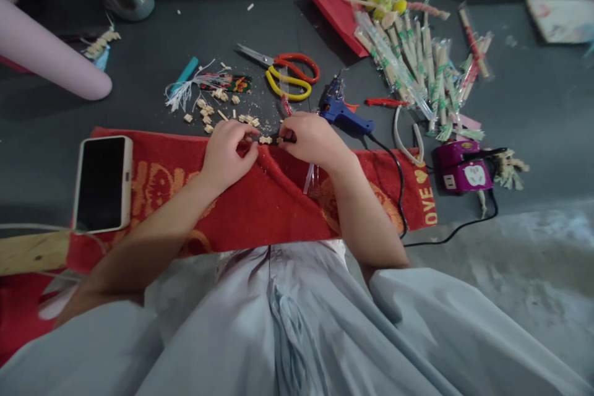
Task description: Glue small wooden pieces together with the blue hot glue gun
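Note:
My left hand [231, 151] rests over the red towel, thumb and forefinger curved and apart beside small pale wooden pieces [265, 140]. These pieces appear to lie along a dark strip [288, 139]. My right hand [314, 139] pinches the strip's right end, its fingertips partly hidden. Beyond my hands, more loose wooden pieces [206, 110] are scattered among crumbs. A blue glue gun [341, 111] lies just past my right hand. Scissors [292, 74] with red and yellow handles are behind it. Under both wrists is the red towel [273, 204] with orange print.
A phone [103, 182] lies on the towel's left end. White tassel threads [180, 96] are at the back left. Wrapped sticks [417, 62] pile up at the back right. A purple power socket [464, 167] and black cable [445, 240] are on the right.

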`<state>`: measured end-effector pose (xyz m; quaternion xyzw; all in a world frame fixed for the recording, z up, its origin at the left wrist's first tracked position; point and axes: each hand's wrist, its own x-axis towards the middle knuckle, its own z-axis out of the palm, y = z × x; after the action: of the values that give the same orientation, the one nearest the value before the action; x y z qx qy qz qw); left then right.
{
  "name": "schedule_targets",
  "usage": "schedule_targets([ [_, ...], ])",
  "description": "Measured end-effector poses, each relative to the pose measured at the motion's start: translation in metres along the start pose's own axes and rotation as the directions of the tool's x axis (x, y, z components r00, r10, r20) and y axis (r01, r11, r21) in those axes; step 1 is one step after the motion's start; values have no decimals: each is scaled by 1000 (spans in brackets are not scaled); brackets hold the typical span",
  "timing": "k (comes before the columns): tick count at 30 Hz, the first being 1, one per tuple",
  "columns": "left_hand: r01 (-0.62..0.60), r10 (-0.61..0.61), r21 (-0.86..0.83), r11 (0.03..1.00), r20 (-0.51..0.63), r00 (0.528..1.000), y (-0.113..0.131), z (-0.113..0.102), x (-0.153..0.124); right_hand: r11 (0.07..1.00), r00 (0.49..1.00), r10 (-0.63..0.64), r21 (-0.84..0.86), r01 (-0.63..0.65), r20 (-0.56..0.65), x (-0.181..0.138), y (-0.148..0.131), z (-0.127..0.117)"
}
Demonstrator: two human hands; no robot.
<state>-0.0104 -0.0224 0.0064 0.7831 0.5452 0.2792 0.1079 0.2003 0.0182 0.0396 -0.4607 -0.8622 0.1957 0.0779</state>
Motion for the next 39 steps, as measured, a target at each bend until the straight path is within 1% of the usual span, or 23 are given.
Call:
schedule_targets([
  [6,-30,29,71,997,12,1000,0,3,0,999,999,-32,-29,32,4,1,-1,1],
  [12,-32,29,99,995,35,999,2,6,1,997,998,-57,-60,58,16,0,-3,0],
  [19,22,-24,55,998,26,999,6,6,10,994,996,-78,-69,80,39,-1,-4,-5],
  [22,29,-29,76,997,2,1000,6,7,15,995,996,-85,-56,87,32,-1,-4,-5],
  [29,-41,41,96,995,3,999,1,10,19,994,994,-96,-54,99,55,1,-4,-1],
  [39,-57,53,98,993,52,997,-4,10,14,997,996,-73,-36,75,53,2,-2,1],
])
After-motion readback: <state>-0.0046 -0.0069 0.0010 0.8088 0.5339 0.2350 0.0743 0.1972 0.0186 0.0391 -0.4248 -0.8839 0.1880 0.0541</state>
